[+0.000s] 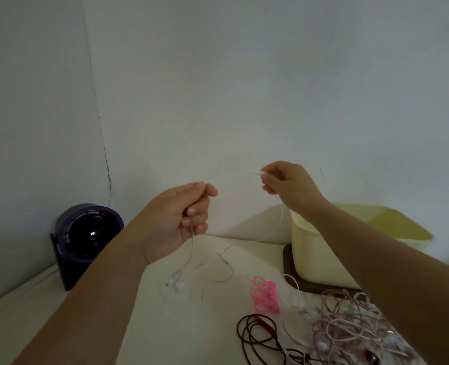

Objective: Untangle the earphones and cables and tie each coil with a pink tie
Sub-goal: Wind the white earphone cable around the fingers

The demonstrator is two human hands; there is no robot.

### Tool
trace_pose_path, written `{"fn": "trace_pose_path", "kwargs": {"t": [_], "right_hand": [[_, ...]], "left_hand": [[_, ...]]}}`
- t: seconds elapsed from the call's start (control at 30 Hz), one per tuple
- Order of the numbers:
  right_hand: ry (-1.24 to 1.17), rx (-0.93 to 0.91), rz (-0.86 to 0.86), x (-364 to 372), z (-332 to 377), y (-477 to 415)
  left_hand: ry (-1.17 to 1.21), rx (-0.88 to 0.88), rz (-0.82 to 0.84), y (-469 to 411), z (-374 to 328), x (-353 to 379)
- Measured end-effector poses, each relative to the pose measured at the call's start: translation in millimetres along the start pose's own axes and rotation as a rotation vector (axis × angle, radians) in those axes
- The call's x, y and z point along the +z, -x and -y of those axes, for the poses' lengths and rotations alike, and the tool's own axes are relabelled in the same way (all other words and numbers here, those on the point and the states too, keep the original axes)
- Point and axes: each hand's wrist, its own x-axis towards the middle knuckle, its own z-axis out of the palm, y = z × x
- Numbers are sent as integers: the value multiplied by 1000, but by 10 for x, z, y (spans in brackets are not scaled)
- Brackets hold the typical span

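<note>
Your two hands hold one white earphone cord in front of the wall, well above the table, so the step looks like drawing a single set straight before coiling it. Your left hand [189,214] is a fist closed round the cord [192,243], and the earbuds [175,284] hang below it, down at the table. Your right hand [284,183] pinches the plug [257,172] between thumb and fingertips, and a strand drops from it towards the table. Loosen the left fist enough for the cord to slide and feel for knots as it passes. Then wind even loops from the plug end, pulling gently, since so thin a cord will likely kink if yanked. Stay clear of the tangle on your right so nothing snags. One tie is within your right hand's reach once the loops are gathered. Around you, the pale wall [244,75] has a dark crack [103,143] on the left, and the cream table [165,333] meets it below. A yellow tub [320,254] sits on a dark board [287,256] at the right, and a round purple-and-black device [89,233] with a small lit readout stands at the left. The tangle [349,330] of pinkish cords lies under your right forearm, with a dark red coil [255,335] beside it. The bunch of pink ties [265,296] lies between the coil and the tub
</note>
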Motion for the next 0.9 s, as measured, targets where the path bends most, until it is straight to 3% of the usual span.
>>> {"fn": "trace_pose_path", "kwargs": {"t": [0.1, 0.2, 0.3, 0.4, 0.53, 0.67, 0.77, 0.9], "right_hand": [[198, 114, 309, 111, -253, 133], [378, 86, 602, 108, -185, 286], [174, -5, 527, -14, 118, 331], [-132, 27, 585, -166, 342, 321], [-176, -4, 627, -301, 387, 313], [-244, -15, 401, -446, 284, 211], [-204, 41, 195, -441, 110, 139], [-80, 96, 221, -235, -93, 243]], "left_hand": [[21, 17, 1, -40, -45, 78], [-141, 3, 13, -93, -19, 177], [-256, -26, 35, -137, 37, 263], [-266, -33, 56, -183, 53, 334], [-229, -22, 75, -230, 40, 378], [-131, -43, 142, -203, 43, 339], [36, -65, 186, -169, 45, 388], [364, 30, 135, -222, 70, 557]]}}
